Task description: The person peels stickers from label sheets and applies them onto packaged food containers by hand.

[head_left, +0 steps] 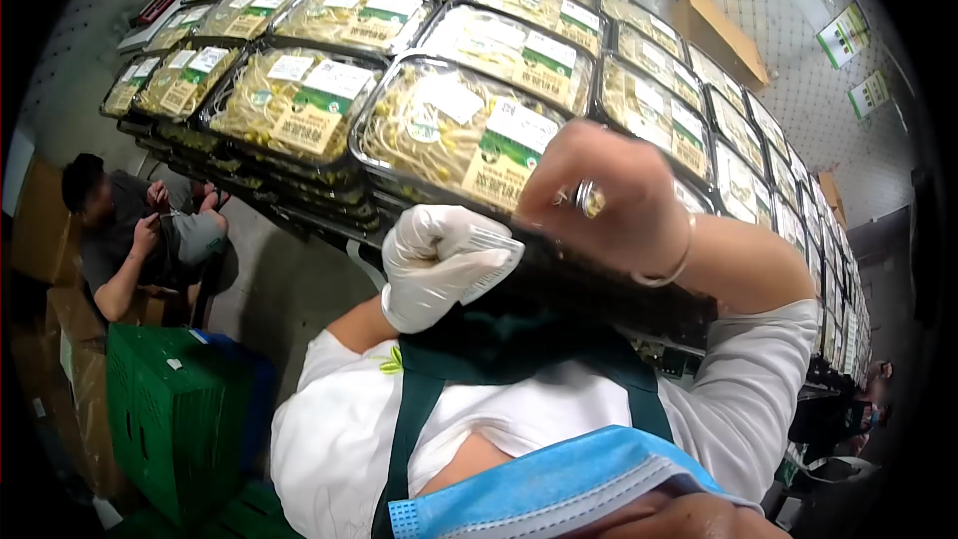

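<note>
Rows of clear-lidded black trays of bean sprouts stand stacked before me, with white, green and tan labels on their lids. My left hand, in a white glove, is closed on a white printed label just in front of the nearest tray. Bare and slightly blurred, my right hand is at that tray's right front corner, its fingers curled; a ring and a bracelet show on it. Whatever its fingertips may hold is hidden.
At the left a seated person is beside cardboard boxes. Green crates stand at the lower left. An open cardboard box lies behind the trays. Part of another person shows at the far right.
</note>
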The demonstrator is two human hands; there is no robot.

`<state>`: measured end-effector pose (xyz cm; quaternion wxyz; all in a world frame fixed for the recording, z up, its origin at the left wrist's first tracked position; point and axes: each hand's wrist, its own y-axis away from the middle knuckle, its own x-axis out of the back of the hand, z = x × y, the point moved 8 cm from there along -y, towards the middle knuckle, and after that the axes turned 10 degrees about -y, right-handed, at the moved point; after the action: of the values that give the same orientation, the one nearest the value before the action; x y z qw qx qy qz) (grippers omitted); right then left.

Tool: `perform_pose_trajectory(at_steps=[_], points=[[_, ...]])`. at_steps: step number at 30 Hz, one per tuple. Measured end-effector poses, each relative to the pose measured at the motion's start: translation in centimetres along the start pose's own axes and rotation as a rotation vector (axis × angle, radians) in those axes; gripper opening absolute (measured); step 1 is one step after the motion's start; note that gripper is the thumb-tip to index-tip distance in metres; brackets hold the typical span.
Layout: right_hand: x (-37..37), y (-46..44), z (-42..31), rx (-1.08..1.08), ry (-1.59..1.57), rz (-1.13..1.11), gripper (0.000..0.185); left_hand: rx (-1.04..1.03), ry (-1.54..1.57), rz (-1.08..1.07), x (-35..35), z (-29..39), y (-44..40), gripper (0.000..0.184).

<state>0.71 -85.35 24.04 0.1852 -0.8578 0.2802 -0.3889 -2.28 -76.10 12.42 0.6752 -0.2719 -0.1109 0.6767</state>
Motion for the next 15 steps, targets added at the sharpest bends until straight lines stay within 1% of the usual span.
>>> perform_pose_trajectory(at_steps=[1, 2, 3, 5, 6, 7, 9, 10, 11, 12, 14, 15], points=[[1.6, -0.5, 1.3, -0.056, 0.018, 0.041, 0.014, -0.012, -0.063, 0.038, 0.1, 0.1, -0.3, 0.016], [2.9, -1.3, 3.7, -0.248, -0.037, 0.014, 0.014, 0.008, -0.056, -0.037, 0.3, -0.3, -0.6, 0.026], [3.3, -1.0, 5.9, -0.5, -0.136, 0.026, 0.022, 0.075, 0.05, -0.001, 0.6, -0.9, -0.9, 0.038], [0.7, -1.7, 5.7, -0.425, -0.104, -0.216, 0.026, 0.177, 0.107, -0.042, 1.2, -0.5, -1.4, 0.052], [-0.7, -2.4, 4.6, -0.24, 0.025, -0.338, 0.025, 0.077, 0.029, 0.018, 1.8, 0.2, -1.6, 0.055], [-1.7, -2.8, 3.9, -0.197, 0.071, -0.371, 0.02, -0.027, -0.06, 0.061, 2.0, 0.7, -1.9, 0.059], [-2.7, -3.1, 3.9, -0.17, 0.135, -0.341, 0.017, -0.136, -0.29, 0.067, 2.5, 1.2, -1.9, 0.057], [-3.0, -3.0, 3.6, -0.128, 0.174, -0.36, 0.021, -0.161, -0.414, 0.044, 2.4, 1.4, -1.8, 0.059], [-3.4, -2.9, 3.6, -0.12, 0.17, -0.364, 0.021, -0.19, -0.537, 0.025, 2.4, 1.5, -1.7, 0.061], [-3.5, -2.8, 3.8, -0.156, 0.139, -0.318, 0.019, -0.148, -0.354, 0.034, 2.2, 1.5, -1.8, 0.064], [-3.4, -2.6, 4.1, -0.234, 0.06, -0.243, 0.015, -0.096, -0.286, 0.059, 2.0, 1.6, -1.8, 0.068], [-3.5, -2.5, 4.0, -0.232, 0.066, -0.24, 0.015, -0.071, -0.252, 0.073, 1.9, 1.7, -1.8, 0.071]])
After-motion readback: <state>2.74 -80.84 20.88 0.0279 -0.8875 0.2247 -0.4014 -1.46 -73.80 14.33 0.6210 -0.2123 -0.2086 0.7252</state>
